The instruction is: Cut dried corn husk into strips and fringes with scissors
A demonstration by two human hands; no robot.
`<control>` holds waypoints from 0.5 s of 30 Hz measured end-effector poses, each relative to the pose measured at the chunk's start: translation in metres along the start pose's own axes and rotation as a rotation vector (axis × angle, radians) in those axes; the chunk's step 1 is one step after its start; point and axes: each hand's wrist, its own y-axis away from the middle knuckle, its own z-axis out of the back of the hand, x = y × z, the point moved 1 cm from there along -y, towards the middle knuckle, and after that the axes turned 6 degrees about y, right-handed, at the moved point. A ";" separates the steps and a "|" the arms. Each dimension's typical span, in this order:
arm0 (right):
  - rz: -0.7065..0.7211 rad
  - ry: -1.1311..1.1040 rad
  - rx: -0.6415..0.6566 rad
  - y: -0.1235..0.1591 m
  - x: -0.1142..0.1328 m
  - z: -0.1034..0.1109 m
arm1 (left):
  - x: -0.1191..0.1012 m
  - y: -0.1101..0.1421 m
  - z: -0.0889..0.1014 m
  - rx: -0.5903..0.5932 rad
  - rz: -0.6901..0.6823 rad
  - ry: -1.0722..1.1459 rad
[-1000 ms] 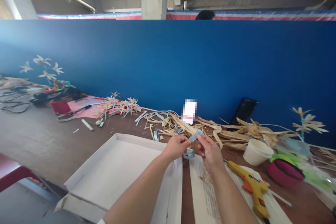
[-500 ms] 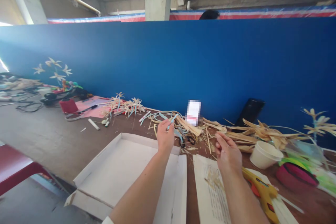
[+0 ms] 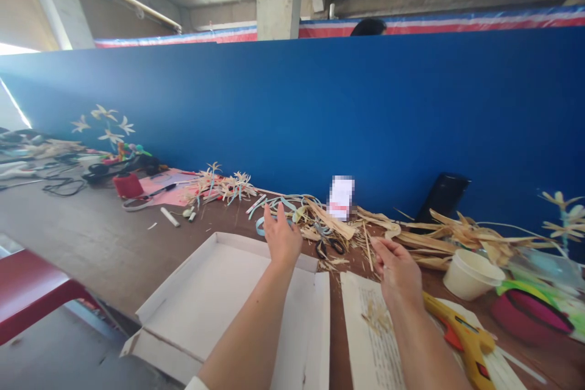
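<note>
My left hand reaches over the far rim of the white cardboard box lid, fingers spread and nothing visible in them. Just left of its fingers lies a light-blue strip, curled into a loop. Black-handled scissors rest to its right among dried husk strips. My right hand is closed in a pinch above a printed sheet; whatever its fingertips hold, if anything, is too small to make out. Husk scraps lie on that sheet.
A yellow glue gun lies beside my right forearm, with a white paper cup beyond it. Husk flowers sit at the back left. A phone leans against the blue partition. A red chair stands at left.
My left hand has opened and let go of the light-blue strip, which now lies beside it. My right hand stays pinched. The view has shifted slightly.
</note>
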 end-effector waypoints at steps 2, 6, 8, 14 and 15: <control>-0.007 0.011 0.009 0.000 0.000 0.000 | 0.001 0.001 -0.001 0.018 0.020 -0.052; -0.013 0.045 0.025 0.003 0.003 -0.001 | -0.001 0.002 0.003 0.040 0.039 -0.110; -0.006 0.064 0.026 0.004 0.004 -0.002 | -0.002 0.002 0.004 0.045 0.056 -0.127; 0.033 0.152 0.048 0.003 0.002 -0.001 | -0.004 0.005 0.001 0.076 0.022 -0.180; 0.046 0.172 0.052 0.003 0.001 -0.001 | -0.004 0.005 0.001 0.074 0.004 -0.175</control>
